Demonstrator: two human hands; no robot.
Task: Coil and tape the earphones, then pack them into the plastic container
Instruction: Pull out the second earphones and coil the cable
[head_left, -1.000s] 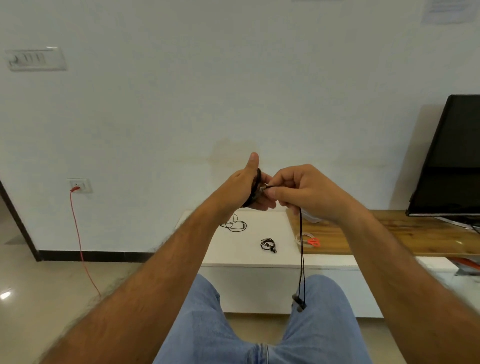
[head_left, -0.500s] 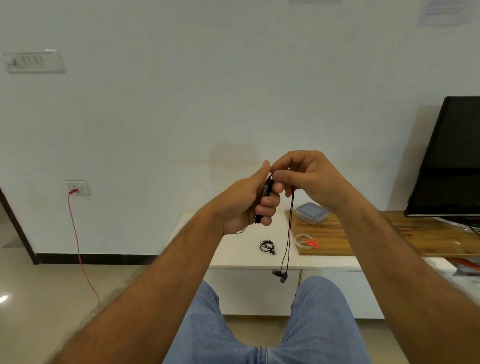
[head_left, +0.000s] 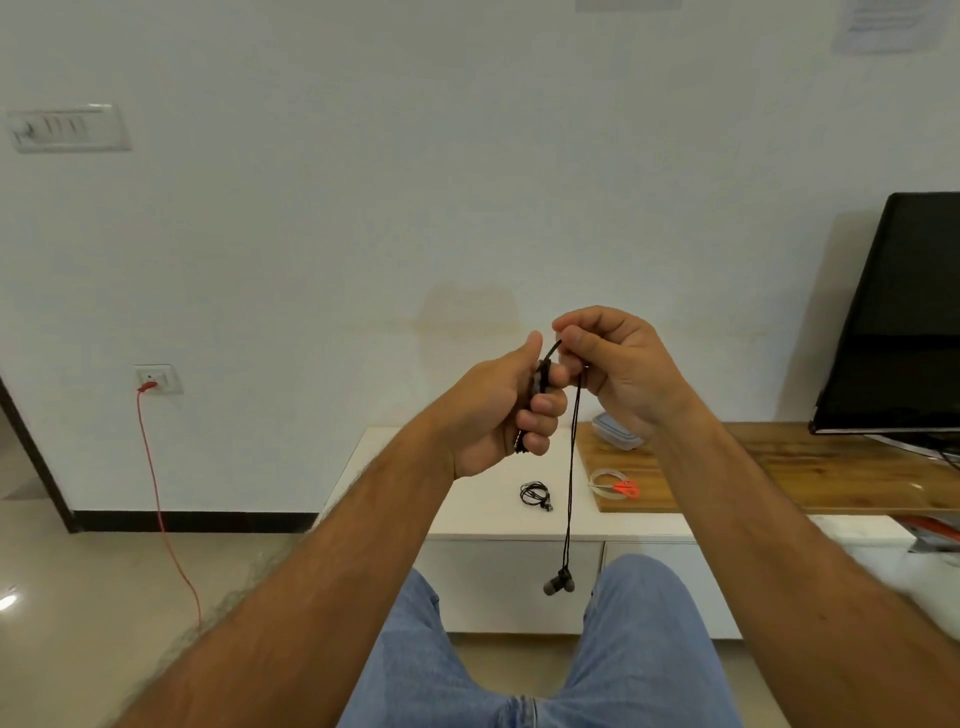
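My left hand (head_left: 511, 402) is closed around a bundle of black earphone cable wound over its fingers. My right hand (head_left: 621, 366) pinches the same cable just right of the left thumb, raised in front of the wall. From there the loose cable hangs straight down, ending in two grey earbuds (head_left: 559, 583) above my knees. A second pair of black earphones (head_left: 535, 493) lies coiled on the white cabinet top. The clear plastic container (head_left: 615, 434) with a bluish lid sits on the wooden board, partly hidden by my right wrist.
A roll of clear tape (head_left: 607, 480) and orange-handled scissors (head_left: 623, 487) lie on the wooden board (head_left: 831, 473). A black TV screen (head_left: 904, 317) stands at the right. A red cord (head_left: 161, 499) hangs from a wall socket at the left.
My right hand has lifted and carried the cable up over the left hand's fingers. The hanging length has shortened and the earbuds swing higher than a second ago.
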